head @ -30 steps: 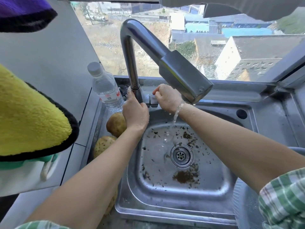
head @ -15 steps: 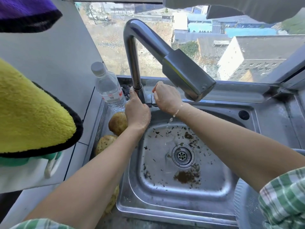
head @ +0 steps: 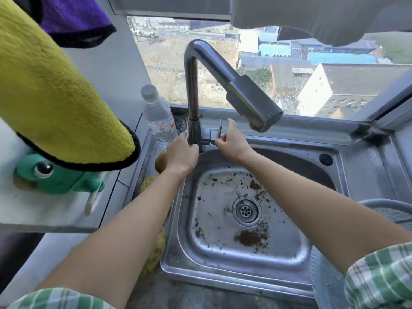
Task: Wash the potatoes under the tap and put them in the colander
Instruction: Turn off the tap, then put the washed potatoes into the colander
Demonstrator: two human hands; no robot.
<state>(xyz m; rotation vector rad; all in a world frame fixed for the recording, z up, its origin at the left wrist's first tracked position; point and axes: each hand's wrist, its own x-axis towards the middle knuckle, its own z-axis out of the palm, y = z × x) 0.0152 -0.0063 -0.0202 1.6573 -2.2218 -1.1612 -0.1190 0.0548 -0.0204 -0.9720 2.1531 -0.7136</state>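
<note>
At the upper left of the frame a yellow plush towel with black trim [head: 55,90] hangs over a green frog-shaped holder [head: 55,177] on the white ledge. Right of it stands a clear plastic water bottle [head: 159,121]. Below the bottle, along the left rim of the sink, lie the brown unwashed potatoes [head: 161,161], partly hidden behind the left forearm.

At centre, the left hand [head: 181,152] curls around the base of the tall grey metal tap [head: 194,92]. Just right of it, the right hand [head: 231,141] pinches the small lever at the tap's side with thumb and fingers. The steel sink basin [head: 289,248] below is flecked with dirt. At the right edge, only the rim of the grey mesh colander [head: 388,210] shows.

The risks, as I judge them: a turn of the lever too far could send water splashing over the ledge, and the left forearm, close to the potatoes, could nudge one off the rim.

Against the earlier frames, the thin stream that ran from the spout onto the right wrist is gone, and the view has tilted to show more of the towels.
</note>
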